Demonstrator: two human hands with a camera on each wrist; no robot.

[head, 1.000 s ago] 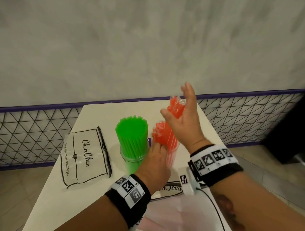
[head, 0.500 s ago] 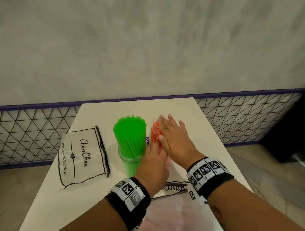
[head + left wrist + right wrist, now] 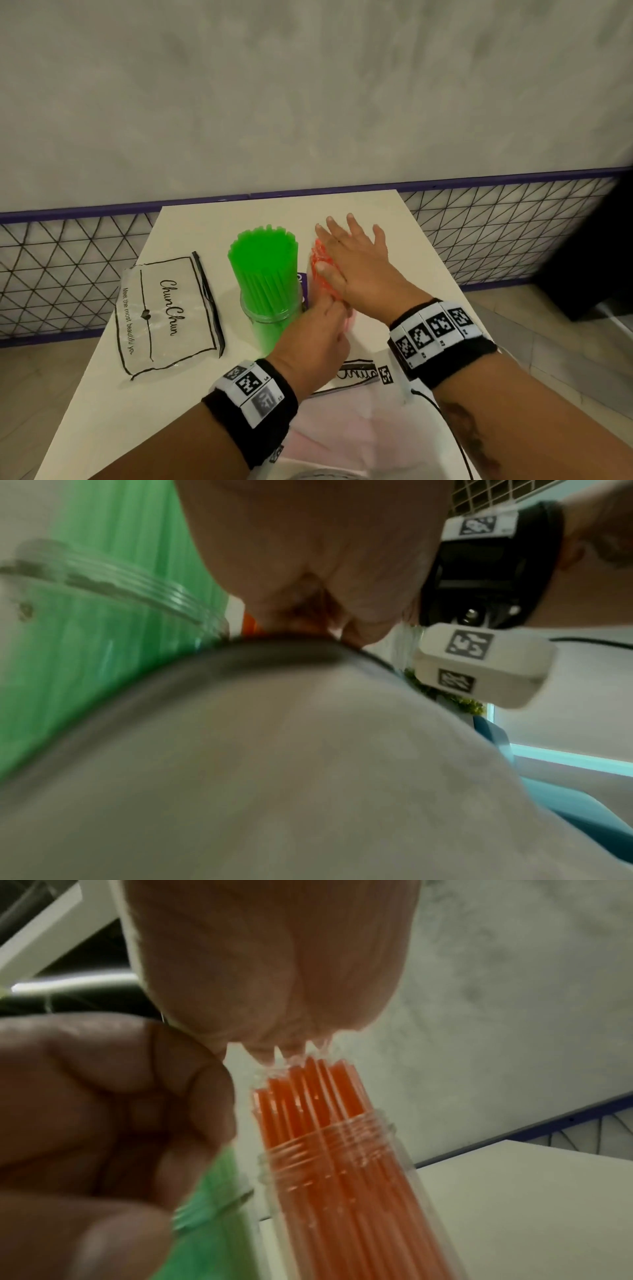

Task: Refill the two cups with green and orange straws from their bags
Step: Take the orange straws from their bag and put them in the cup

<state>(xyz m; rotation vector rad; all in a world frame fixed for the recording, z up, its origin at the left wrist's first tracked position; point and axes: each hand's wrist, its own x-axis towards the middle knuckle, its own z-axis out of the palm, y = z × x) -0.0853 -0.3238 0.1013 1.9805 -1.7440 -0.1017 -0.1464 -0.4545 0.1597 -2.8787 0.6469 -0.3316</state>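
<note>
The orange straws point(image 3: 308, 1123) stand upright in a clear cup point(image 3: 342, 1150) with a threaded rim, on the white table point(image 3: 411, 274), just right of a second clear cup point(image 3: 270, 315) packed with green straws point(image 3: 263, 253). In the head view the orange bundle shows only as a narrow strip point(image 3: 320, 263) between the two hands, its cup hidden behind them. The right hand point(image 3: 356, 260) lies flat on top of the orange straws, fingers straight and spread, pointing away toward the far edge of the table, thumb along the left side of the bundle; the right wrist view shows the palm point(image 3: 274, 961) touching the wrapped tips from above, so this hand is open and pressing, not gripping. The left hand point(image 3: 315, 329) comes in from the near side, between the green cup and the orange one, its fingers curled at the near side of the orange bundle at about the cup's rim. In the right wrist view its curled fingers point(image 3: 103, 1110) sit just left of the orange straws, but whether they pinch the straws or the cup cannot be told. An empty clear bag point(image 3: 168, 315) printed with black script lies flat on the table, left of the green cup and apart from it. A second bag point(image 3: 356, 373) with the same print lies at the near edge, partly under the forearms. Both wrists wear black bands point(image 3: 253, 397) carrying white marker tags.
</note>
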